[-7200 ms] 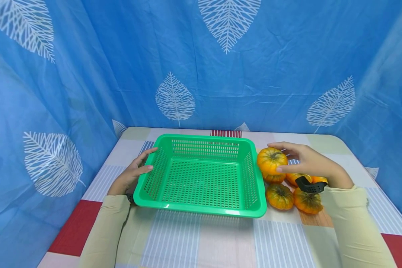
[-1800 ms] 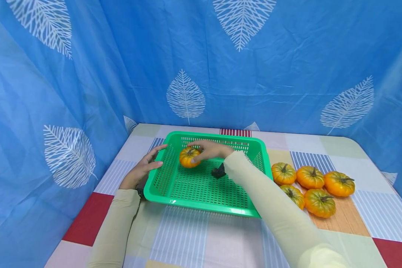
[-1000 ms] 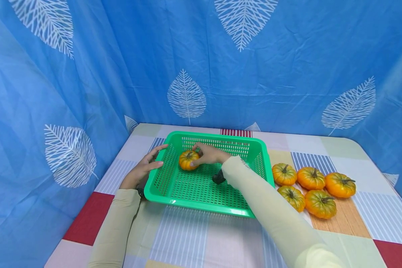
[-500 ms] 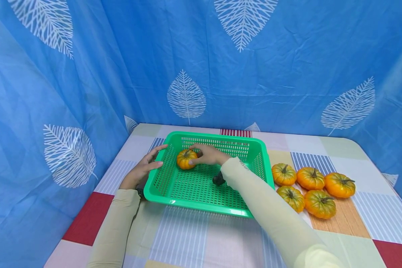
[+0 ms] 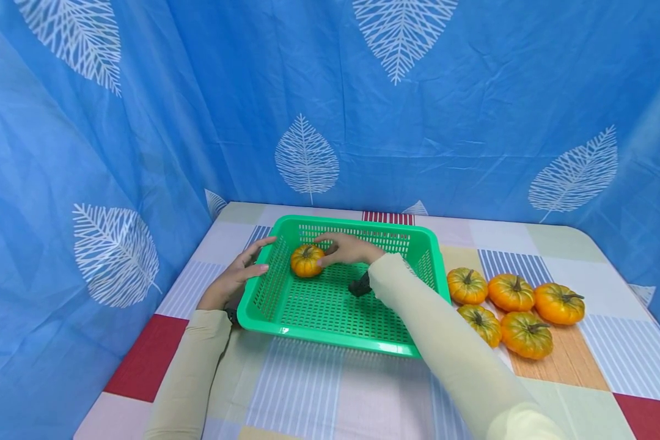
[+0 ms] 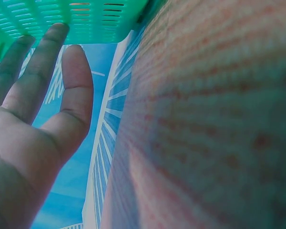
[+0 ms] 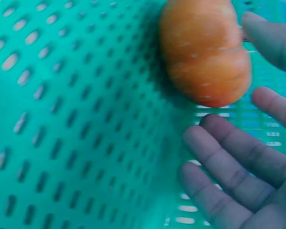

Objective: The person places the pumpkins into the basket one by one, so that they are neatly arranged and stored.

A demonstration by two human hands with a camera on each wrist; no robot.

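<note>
A small orange pumpkin (image 5: 306,261) sits inside the green plastic basket (image 5: 330,347), at its left end. My right hand (image 5: 345,249) is beside that pumpkin, thumb and fingers spread. In the right wrist view the fingers (image 7: 229,157) stand apart from the orange pumpkin (image 7: 205,57), with a gap visible between them. My left hand (image 5: 233,276) touches the basket's left side from outside. Seen from the left wrist, its fingers (image 6: 40,71) lie nearly straight against the slotted basket wall (image 6: 95,21).
Several more orange pumpkins (image 5: 510,292) lie grouped on the table right of the basket. A patchwork cloth (image 5: 385,397) covers the table. Blue curtains (image 5: 445,122) with white leaf prints hang behind and to the sides.
My right hand has carried a pumpkin from the right-hand group into the basket's left end, nudged it slightly left, and let go. The left hand has stayed at the basket's side.
</note>
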